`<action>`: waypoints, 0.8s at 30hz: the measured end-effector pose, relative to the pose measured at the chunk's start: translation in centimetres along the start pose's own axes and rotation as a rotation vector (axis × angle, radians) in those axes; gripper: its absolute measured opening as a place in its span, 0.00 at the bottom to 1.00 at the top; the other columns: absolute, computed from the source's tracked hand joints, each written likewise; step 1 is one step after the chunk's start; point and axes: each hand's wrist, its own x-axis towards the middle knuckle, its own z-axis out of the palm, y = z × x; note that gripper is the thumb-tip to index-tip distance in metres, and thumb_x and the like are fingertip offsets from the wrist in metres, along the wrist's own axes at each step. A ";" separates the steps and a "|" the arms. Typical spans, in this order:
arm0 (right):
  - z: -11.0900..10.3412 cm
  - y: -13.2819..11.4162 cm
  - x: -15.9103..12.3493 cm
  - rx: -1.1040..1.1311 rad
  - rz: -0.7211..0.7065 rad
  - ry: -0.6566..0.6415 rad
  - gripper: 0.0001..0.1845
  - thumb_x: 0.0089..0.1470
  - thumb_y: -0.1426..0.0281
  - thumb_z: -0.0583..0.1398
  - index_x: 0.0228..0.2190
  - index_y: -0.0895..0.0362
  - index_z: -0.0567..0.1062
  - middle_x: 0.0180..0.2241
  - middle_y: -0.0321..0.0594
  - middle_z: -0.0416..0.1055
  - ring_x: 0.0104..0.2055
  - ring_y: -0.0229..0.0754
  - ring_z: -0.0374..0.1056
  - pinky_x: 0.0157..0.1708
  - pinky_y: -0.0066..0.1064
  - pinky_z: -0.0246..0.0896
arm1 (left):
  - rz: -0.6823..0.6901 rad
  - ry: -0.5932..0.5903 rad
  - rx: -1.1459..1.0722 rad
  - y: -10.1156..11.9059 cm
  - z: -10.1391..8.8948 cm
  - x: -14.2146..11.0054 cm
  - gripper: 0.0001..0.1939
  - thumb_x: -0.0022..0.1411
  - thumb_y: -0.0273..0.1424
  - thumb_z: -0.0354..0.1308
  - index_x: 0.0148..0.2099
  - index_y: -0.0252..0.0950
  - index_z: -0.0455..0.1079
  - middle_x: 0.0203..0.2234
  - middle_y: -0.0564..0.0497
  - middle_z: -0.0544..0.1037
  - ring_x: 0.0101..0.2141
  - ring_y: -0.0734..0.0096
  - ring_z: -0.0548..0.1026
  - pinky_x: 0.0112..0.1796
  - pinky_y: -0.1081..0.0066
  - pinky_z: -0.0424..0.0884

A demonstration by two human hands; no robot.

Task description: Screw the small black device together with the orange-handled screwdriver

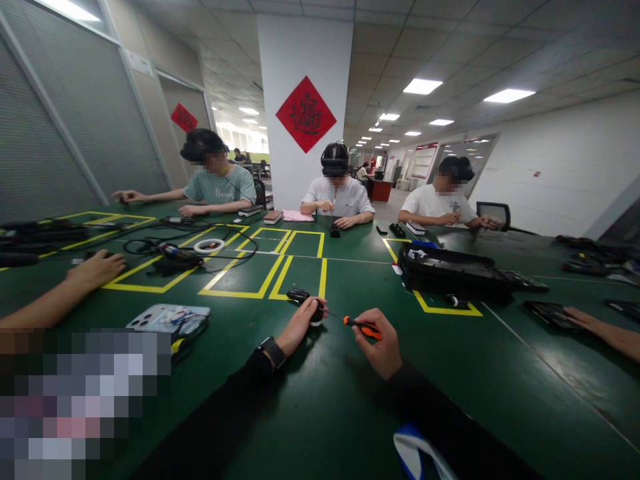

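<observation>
Near the middle of the green table, my left hand (296, 329) is closed around a small black device with a rounded end and a white band (316, 323). A black part (298, 295) sticks out past my fingers; I cannot tell whether it belongs to the same device. My right hand (385, 348) grips an orange and black screwdriver (369, 329). Its thin shaft points left towards the device; whether the tip touches it is too small to tell. My fingers hide much of the device.
Yellow tape frames (235, 293) mark the table (240, 387). A long black casing (450, 270) lies at the right, a phone-like patterned case (173, 317) at the left, with cables and a white tape roll (209, 247) behind. Several people sit around; a co-worker's hand (97, 269) rests at left.
</observation>
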 end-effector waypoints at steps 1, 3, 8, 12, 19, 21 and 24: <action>0.0 0.0 0.0 -0.005 -0.009 0.002 0.04 0.49 0.70 0.55 0.31 0.55 0.68 0.32 0.40 0.65 0.35 0.40 0.63 0.36 0.32 0.62 | 0.005 0.000 -0.008 -0.1 0.0 0.0 0.21 0.58 0.45 0.45 0.44 0.35 0.64 0.35 0.48 0.72 0.35 0.70 0.71 0.40 0.69 0.65; 0.0 0.1 0.0 -0.013 -0.024 -0.002 0.04 0.49 0.70 0.55 0.30 0.55 0.68 0.32 0.40 0.65 0.35 0.40 0.63 0.36 0.32 0.62 | 0.008 0.007 -0.019 -0.3 -0.1 0.1 0.21 0.58 0.45 0.45 0.44 0.35 0.65 0.34 0.48 0.72 0.34 0.70 0.71 0.40 0.69 0.65; 0.0 0.2 0.2 -0.028 0.048 -0.050 0.11 0.49 0.69 0.56 0.37 0.54 0.67 0.36 0.41 0.67 0.38 0.40 0.64 0.39 0.32 0.61 | -0.008 0.062 -0.004 -0.1 0.0 0.1 0.22 0.57 0.46 0.46 0.44 0.35 0.65 0.34 0.48 0.72 0.34 0.71 0.71 0.39 0.69 0.66; 0.1 1.0 0.4 -0.088 0.222 -0.237 0.14 0.52 0.64 0.53 0.40 0.56 0.68 0.30 0.39 0.70 0.31 0.39 0.66 0.33 0.31 0.60 | 0.034 0.047 0.053 0.9 0.1 -0.4 0.20 0.56 0.45 0.48 0.43 0.36 0.65 0.38 0.48 0.72 0.35 0.71 0.70 0.39 0.70 0.66; -0.1 2.2 0.7 -0.312 0.140 -0.338 0.16 0.56 0.62 0.48 0.29 0.56 0.72 0.28 0.40 0.68 0.34 0.41 0.61 0.34 0.31 0.55 | 0.053 -0.005 0.136 0.8 0.1 -0.6 0.16 0.58 0.41 0.46 0.45 0.38 0.63 0.42 0.48 0.69 0.38 0.71 0.70 0.41 0.69 0.64; -0.1 2.6 0.8 -0.316 0.091 -0.322 0.12 0.54 0.64 0.52 0.31 0.57 0.71 0.31 0.40 0.67 0.36 0.41 0.60 0.37 0.32 0.55 | 0.052 -0.014 0.175 0.4 0.1 -0.5 0.14 0.58 0.37 0.47 0.47 0.39 0.60 0.44 0.49 0.67 0.37 0.72 0.69 0.42 0.68 0.63; 0.0 3.3 0.8 -0.299 0.105 -0.298 0.08 0.52 0.67 0.55 0.33 0.57 0.70 0.34 0.41 0.65 0.38 0.42 0.60 0.39 0.33 0.56 | 0.090 -0.064 0.229 -0.1 -0.1 -0.3 0.17 0.55 0.28 0.50 0.48 0.39 0.58 0.44 0.49 0.65 0.39 0.72 0.68 0.44 0.67 0.62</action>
